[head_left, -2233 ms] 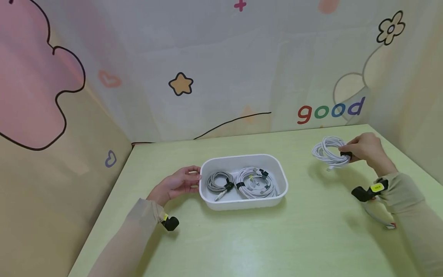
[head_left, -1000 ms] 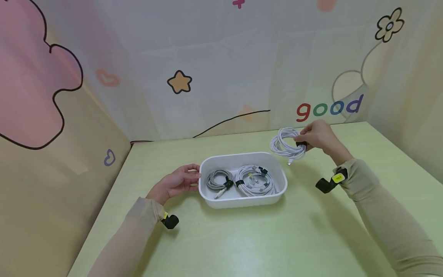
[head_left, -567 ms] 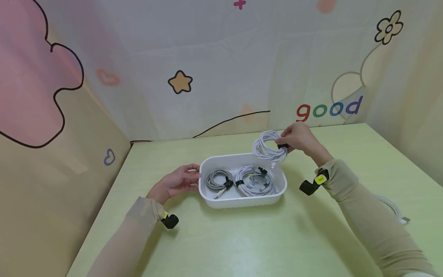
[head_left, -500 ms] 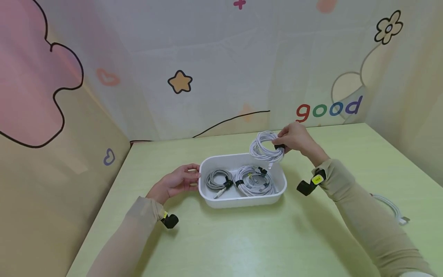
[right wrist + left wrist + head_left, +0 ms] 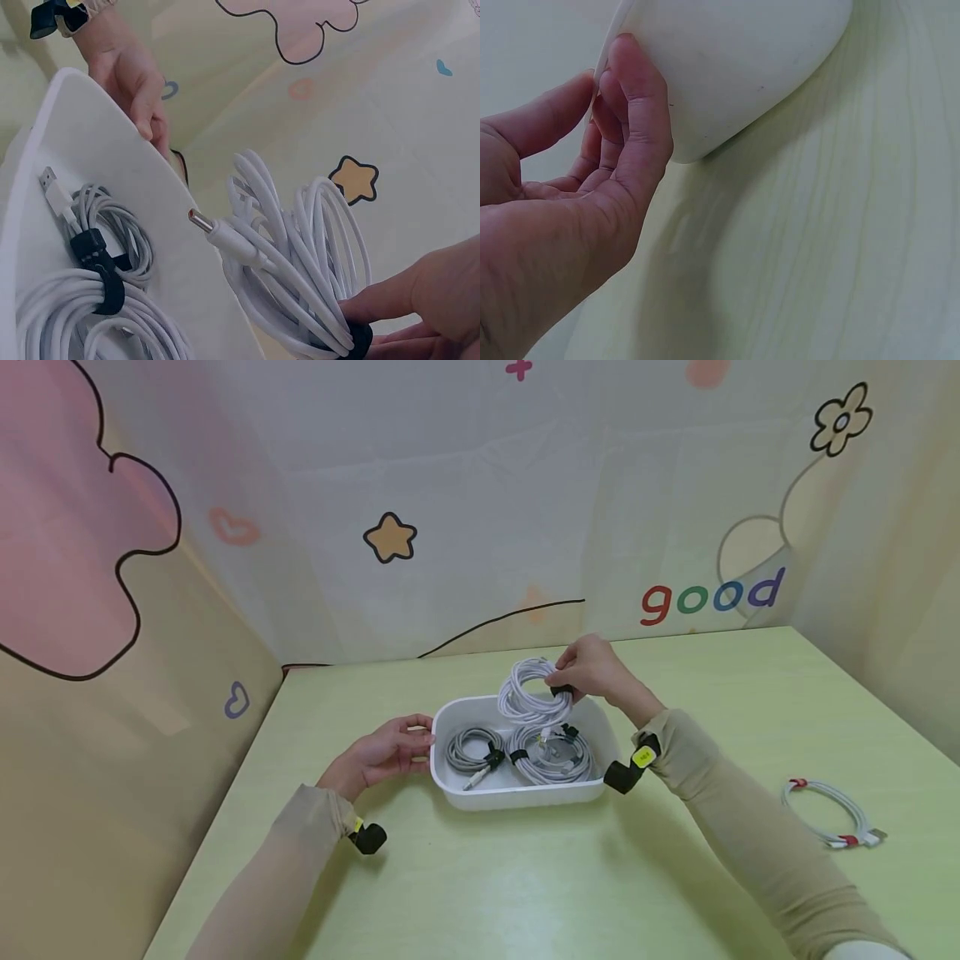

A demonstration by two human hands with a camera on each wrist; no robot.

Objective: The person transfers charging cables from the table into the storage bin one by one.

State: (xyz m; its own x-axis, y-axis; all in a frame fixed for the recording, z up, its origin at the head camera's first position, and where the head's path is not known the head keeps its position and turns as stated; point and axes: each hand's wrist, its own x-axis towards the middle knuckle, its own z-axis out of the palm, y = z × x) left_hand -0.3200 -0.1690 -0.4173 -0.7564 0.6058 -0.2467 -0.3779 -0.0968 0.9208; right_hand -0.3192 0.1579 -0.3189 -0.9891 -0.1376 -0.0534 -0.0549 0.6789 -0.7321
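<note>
My right hand point(image 5: 596, 672) pinches a coiled white charging cable point(image 5: 521, 697) at its black strap, above the far side of a white plastic bin point(image 5: 517, 802). In the right wrist view, a metal-tipped plug point(image 5: 217, 232) sticks out from the coil. My left hand point(image 5: 386, 752) holds the bin's left end, with the thumb at the rim and fingers against the outer wall point(image 5: 727, 75) in the left wrist view. Inside the bin lie a grey coiled cable point(image 5: 457, 758) with a black strap on the left and white coiled cables point(image 5: 551, 772) on the right, partly overlapped by the held coil.
To the right on the light green table point(image 5: 525, 893) lies another looped white cable point(image 5: 843, 797) with red ties, beside my right forearm. A printed cloth backdrop point(image 5: 480, 485) rises behind the table and along its sides.
My right hand has carried the white charging cable leftward from the table's right side to above the bin. The red-tied cable has come into fuller view. My left hand stays at the bin.
</note>
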